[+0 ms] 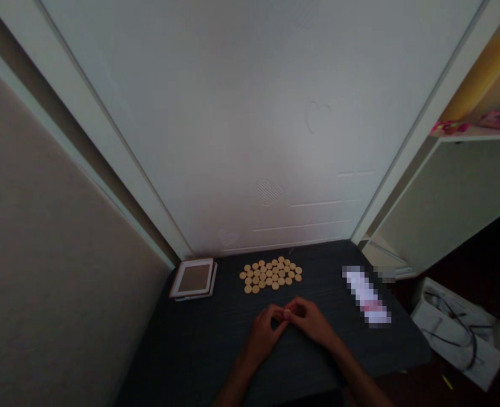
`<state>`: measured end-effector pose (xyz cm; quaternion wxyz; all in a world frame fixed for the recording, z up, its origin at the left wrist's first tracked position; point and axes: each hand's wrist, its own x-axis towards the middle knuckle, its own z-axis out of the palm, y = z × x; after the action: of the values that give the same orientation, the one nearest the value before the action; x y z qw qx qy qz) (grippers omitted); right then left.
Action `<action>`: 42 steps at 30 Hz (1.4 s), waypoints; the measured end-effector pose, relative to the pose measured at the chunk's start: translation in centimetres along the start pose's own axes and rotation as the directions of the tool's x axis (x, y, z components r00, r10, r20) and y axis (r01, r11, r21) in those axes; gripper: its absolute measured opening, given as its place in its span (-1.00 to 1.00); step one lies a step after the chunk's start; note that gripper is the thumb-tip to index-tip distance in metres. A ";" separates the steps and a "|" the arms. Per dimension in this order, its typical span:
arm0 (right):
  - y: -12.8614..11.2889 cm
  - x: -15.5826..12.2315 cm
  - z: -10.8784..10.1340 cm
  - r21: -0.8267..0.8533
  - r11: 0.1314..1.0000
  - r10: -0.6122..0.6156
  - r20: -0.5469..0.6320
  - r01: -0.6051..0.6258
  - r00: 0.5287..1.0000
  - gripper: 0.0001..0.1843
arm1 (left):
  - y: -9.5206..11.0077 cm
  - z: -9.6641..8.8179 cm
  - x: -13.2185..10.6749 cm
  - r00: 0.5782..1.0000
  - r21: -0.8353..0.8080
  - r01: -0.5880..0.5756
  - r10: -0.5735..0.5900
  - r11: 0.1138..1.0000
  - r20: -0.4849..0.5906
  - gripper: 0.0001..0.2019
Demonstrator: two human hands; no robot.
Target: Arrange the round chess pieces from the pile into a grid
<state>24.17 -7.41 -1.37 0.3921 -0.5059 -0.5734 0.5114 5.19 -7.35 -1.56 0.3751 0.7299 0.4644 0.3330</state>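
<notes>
My left hand (263, 333) and my right hand (309, 320) rest on a dark table (199, 345), their fingertips pressed together at the middle. The fingers of both are curled in a pinch; whatever lies between them is too small and dim to name. Just beyond the hands, several round tan discs (270, 274) lie flat in a tight cluster near the table's far edge. Neither hand touches the cluster.
A white-framed tablet (194, 278) lies at the table's far left corner. A blurred white object (366, 297) sits at the right. A white wall panel rises behind the table. A white bag with black cords (459, 330) sits on the floor at right, below shelves.
</notes>
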 end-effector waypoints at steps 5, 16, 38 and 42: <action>-0.6 -0.3 -0.4 -0.050 0.999 -0.016 -0.006 0.016 1.000 -0.62 | 0.2 0.0 0.1 1.000 -0.002 -0.023 0.023 1.000 0.007 -0.86; -1.4 -0.8 -0.8 -0.028 0.999 -0.034 0.063 0.036 0.997 -0.58 | 0.6 -0.2 0.0 0.999 0.053 -0.035 0.034 0.998 0.014 -0.85; 1.6 0.9 -7.7 -0.343 0.937 -0.056 -0.335 -0.066 0.940 -0.63 | 0.7 -0.3 -0.1 0.997 0.149 -0.067 0.070 0.987 -0.011 -0.86; 1.9 1.4 -7.9 -0.400 0.915 -0.099 -0.364 -0.059 0.926 -0.66 | 0.7 -0.3 0.0 0.996 0.155 -0.091 0.092 0.984 0.000 -0.86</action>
<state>31.93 -4.59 -2.00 0.3873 -0.6584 -0.5856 0.2713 5.18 -7.50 -0.80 0.2999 0.7762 0.4563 0.3153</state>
